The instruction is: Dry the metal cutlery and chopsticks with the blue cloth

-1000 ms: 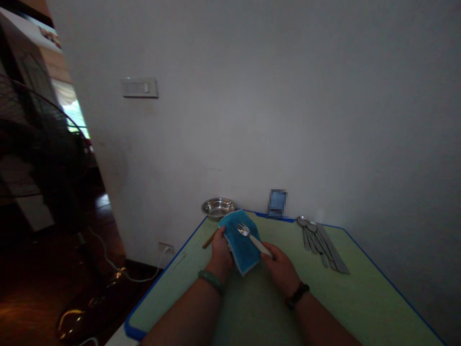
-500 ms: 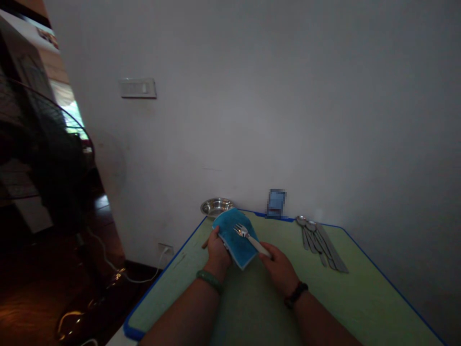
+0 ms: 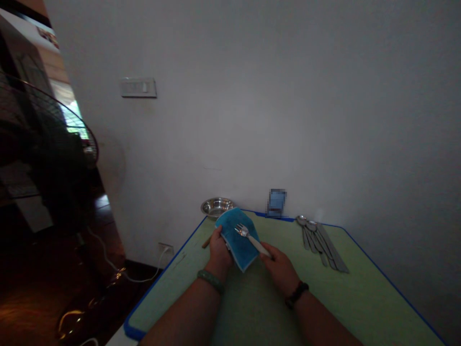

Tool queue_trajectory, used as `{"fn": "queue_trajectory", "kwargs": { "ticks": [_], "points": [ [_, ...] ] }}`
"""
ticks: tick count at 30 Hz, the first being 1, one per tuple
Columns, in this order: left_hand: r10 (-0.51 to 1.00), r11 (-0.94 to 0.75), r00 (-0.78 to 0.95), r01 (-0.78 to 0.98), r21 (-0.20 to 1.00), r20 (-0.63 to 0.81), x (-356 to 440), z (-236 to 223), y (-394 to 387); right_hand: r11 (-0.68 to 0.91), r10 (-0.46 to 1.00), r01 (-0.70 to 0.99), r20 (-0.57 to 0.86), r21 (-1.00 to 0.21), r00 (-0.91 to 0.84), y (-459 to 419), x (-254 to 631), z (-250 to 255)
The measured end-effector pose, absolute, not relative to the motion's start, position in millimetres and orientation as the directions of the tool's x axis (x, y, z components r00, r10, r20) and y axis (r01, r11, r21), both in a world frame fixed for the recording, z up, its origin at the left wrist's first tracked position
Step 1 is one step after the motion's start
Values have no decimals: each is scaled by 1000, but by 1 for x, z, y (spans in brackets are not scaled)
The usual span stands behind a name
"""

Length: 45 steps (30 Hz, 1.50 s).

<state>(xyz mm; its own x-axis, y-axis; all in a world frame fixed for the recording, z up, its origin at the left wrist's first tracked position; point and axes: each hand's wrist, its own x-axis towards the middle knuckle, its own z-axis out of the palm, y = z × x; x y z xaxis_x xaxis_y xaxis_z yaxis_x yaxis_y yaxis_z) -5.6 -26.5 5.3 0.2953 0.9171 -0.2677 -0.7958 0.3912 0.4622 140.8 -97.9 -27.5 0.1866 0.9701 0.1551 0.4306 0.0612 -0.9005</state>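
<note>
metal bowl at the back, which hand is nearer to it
Left. The left hand, holding the blue cloth, is in front of the metal bowl; the right hand, holding the fork, is farther off to the right.

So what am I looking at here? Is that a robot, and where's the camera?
No robot here, just a person. The camera is worn on the person's head, looking forward and down, so you see what's in front of them. The left grip, a bare hand, holds a blue cloth. The right grip, also a bare hand, holds a fork by its pale handle, prongs over the cloth. On the green table, metal cutlery lies on the right. A shiny bowl sits by the far left corner.
</note>
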Motion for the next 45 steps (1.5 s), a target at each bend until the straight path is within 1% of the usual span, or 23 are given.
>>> {"fn": "queue_trajectory", "kwargs": {
  "ticks": [7,11,15,21,29,35,40,45],
  "points": [
    [915,401,313,-774,490,-254,-5,4,-26,73,975,431,156,-900,159,-98,141,-28],
    [906,422,335,-777,468,-260,-5,2,-25,65,971,433,157,-899,181,-97,141,-30],
    [899,435,340,-767,472,-276,-5,2,-24,57,968,433,157,-900,198,-97,141,-30],
    [894,448,379,-773,450,-240,-5,5,-27,89,972,428,172,-900,160,-97,142,-30],
    [899,437,349,-724,534,-264,-3,3,-27,66,974,441,153,-895,164,-97,141,-29],
    [883,468,373,-732,495,-283,-2,-1,-24,77,972,442,167,-894,168,-96,142,-30],
    [878,479,382,-671,566,-289,-3,3,-28,82,971,439,171,-895,167,-95,142,-33],
    [877,480,387,-656,583,-286,-3,5,-30,83,975,426,162,-901,152,-95,142,-34]
  ]
}}
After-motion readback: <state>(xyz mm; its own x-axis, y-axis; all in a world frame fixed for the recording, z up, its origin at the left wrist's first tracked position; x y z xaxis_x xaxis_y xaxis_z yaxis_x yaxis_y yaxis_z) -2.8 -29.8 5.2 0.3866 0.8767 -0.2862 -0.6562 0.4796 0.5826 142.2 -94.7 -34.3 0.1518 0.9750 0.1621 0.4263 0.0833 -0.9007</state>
